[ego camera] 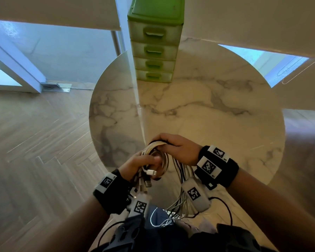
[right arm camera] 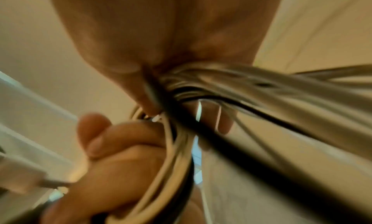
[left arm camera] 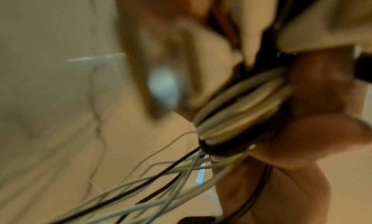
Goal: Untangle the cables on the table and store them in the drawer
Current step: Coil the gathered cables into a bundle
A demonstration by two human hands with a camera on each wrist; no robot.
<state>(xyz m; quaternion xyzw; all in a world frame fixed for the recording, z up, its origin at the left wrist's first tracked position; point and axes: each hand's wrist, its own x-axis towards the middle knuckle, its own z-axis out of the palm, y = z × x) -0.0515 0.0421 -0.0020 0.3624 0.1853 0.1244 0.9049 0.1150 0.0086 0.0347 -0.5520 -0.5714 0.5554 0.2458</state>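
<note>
A looped bundle of white and black cables (ego camera: pixel 160 157) hangs above the near edge of the round marble table (ego camera: pixel 216 113). My left hand (ego camera: pixel 144 163) grips its lower part, where a white plug (ego camera: pixel 151 172) and several metal connectors stick out. My right hand (ego camera: pixel 173 146) curls over the top of the loop. Loose strands (ego camera: pixel 182 202) trail down toward my lap. In the left wrist view the coiled cables (left arm camera: pixel 237 116) press against my fingers (left arm camera: pixel 314 141). The blurred right wrist view shows the cables (right arm camera: pixel 201 90) running under my palm. A green drawer unit (ego camera: pixel 154 51) stands at the table's far side, all drawers closed.
Wooden floor (ego camera: pixel 35 151) lies to the left of the table. A sofa or cushion (ego camera: pixel 307 142) borders the right. Glass doors (ego camera: pixel 44 57) stand beyond. A thin black wire (ego camera: pixel 225 206) runs from the wrist devices over my lap.
</note>
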